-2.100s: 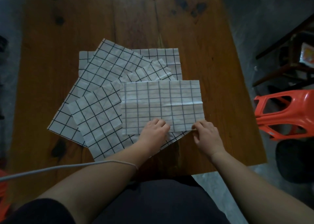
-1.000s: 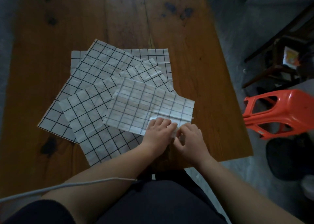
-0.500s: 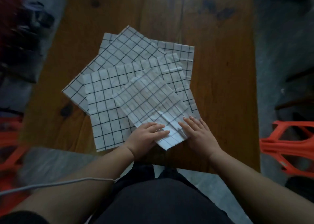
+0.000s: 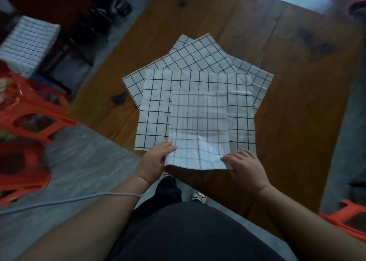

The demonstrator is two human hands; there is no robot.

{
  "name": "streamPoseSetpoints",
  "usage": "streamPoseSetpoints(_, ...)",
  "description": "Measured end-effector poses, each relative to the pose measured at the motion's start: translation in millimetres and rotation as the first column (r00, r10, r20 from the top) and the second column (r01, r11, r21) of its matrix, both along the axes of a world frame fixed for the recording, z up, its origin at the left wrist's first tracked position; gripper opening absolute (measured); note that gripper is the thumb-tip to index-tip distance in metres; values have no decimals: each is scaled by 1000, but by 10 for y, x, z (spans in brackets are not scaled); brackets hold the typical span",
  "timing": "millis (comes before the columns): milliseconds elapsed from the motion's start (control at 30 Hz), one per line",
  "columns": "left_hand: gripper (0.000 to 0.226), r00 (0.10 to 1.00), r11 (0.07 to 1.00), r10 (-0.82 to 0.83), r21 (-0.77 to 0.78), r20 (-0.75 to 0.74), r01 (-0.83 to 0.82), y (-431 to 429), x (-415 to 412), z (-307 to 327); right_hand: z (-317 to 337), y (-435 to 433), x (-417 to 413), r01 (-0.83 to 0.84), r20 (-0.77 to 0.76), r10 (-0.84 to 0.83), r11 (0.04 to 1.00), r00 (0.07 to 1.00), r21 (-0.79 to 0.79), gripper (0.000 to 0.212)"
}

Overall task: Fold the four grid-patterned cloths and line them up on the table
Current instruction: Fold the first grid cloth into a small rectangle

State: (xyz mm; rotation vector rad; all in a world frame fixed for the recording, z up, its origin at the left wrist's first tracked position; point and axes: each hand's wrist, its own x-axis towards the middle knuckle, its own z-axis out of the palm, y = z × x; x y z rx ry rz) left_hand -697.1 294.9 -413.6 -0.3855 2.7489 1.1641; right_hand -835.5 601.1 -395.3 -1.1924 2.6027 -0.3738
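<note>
Left hand (image 4: 156, 161) is gripping the near left corner of the folded cloth (image 4: 198, 122), its fingers curling over the edge there. This cloth is lying as a narrow upright rectangle, faint grid showing, with its near edge reaching the corner of the desk (image 4: 297, 102) and lifting a little between the two hands. At the near right corner the right hand (image 4: 245, 165) is holding the fabric too, its fingers bending across the top of it and pointing left; the thumb is hiding underneath.

Under the folded piece three open cloths are fanning out flat on the wood. A squared-up cloth (image 4: 156, 106) is lying directly beneath, a tilted cloth (image 4: 198, 58) is poking out behind it, and a rearmost cloth (image 4: 259, 78) is showing at the right.

Off the desk, an orange stool (image 4: 29, 122) is standing on the floor at far left, with a pale gridded bundle (image 4: 25, 42) sitting on a dark seat behind it. A thin white cable (image 4: 69, 201) is crossing the left forearm. Part of another orange stool (image 4: 346, 219) is peeking in at lower right.
</note>
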Motion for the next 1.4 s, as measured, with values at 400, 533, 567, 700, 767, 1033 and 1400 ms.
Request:
streamPoseSetpoints(400, 24, 968, 951, 201, 209, 148, -229, -395, -508, 374, 490, -527, -119, 571, 519, -380, 774, 766, -275, 10)
streamPoseSetpoints(533, 31, 973, 951, 130, 254, 191, -177, -539, -896, 363, 451, -821, -356, 779, 621, -550, 604, 559, -166, 18)
streamPoseSetpoints(567, 26, 970, 949, 123, 262, 208, -176, -558, -994, 354, 418, -872, -415, 810, 636, -576, 569, 514, -140, 19)
streamPoseSetpoints(700, 30, 960, 938, 82, 306, 269, -166, -578, -1269, 293, 222, -981, -595, 852, 637, -654, 524, 409, -9, 22)
streamPoseSetpoints(767, 46, 953, 943, 66, 294, 295, -157, -603, -1336, 228, 136, -1014, -640, 860, 593, -701, 510, 396, 28, 27)
streamPoseSetpoints(1033, 43, 957, 937, -288, -196, 28, 288, -570, -1143, 173, 141, -1073, -147, 744, 339, -699, 669, 629, -2, 38)
streamPoseSetpoints(1400, 72, 686, 606, -610, -325, 397, 727, -122, -690, -130, -308, -1122, 518, 206, 153, -259, 932, 954, 297, 61)
